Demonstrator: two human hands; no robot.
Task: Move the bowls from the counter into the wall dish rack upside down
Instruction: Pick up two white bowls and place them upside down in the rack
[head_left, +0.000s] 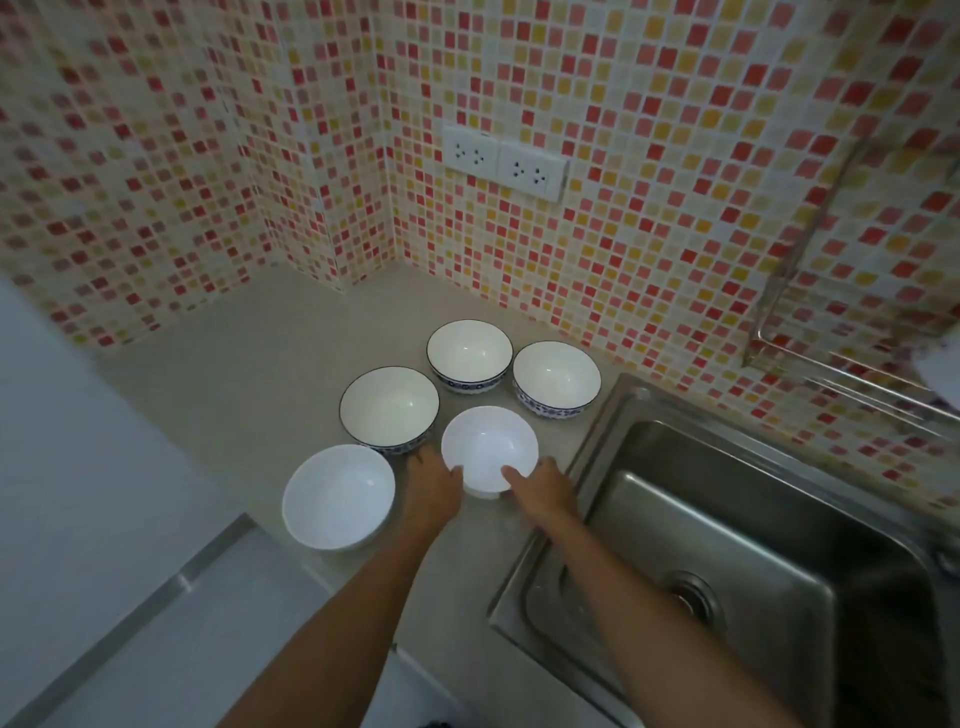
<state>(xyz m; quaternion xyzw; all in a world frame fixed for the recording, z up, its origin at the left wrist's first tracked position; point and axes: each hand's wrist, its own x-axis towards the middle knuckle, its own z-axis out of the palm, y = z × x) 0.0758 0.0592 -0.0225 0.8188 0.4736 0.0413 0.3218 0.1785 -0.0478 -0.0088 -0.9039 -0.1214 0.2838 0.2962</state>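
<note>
Held bowl: plain white bowl (489, 448), mouth up, on or just above the counter (249, 384); which of the two cannot be told
Left hand: the left hand (431, 486) is closed on the bowl's left rim, thumb over the edge
Right hand: the right hand (543, 486) is closed on the right rim, thumb tip inside the bowl
Remaining bowls: a second plain white bowl (338, 496) sits just left of the left wrist; three blue-patterned bowls (389, 408) (470, 353) (557, 376) stand behind, all mouth up, near one another
Destination: wall dish rack (852, 364) at the right edge above the sink (727, 545); only its metal rails show, blurred, so its contents cannot be read
Progress: judged early, since five bowls are on the counter
Risk, collision: the nearest patterned bowl touches or nearly touches the held one; a sideways lift may knock them together and chip a rim
Risk, slip: grip is by fingertips on a smooth glazed rim; inverting the bowl in mid-air may loosen it
Risk, drop zone: the path to the rack crosses the steel sink; a bowl lost there likely cracks
Risk, elbow sweep: the left forearm passes close to the second white bowl and may push it toward the counter edge
Mitigation: lift straight up before turning over
</note>
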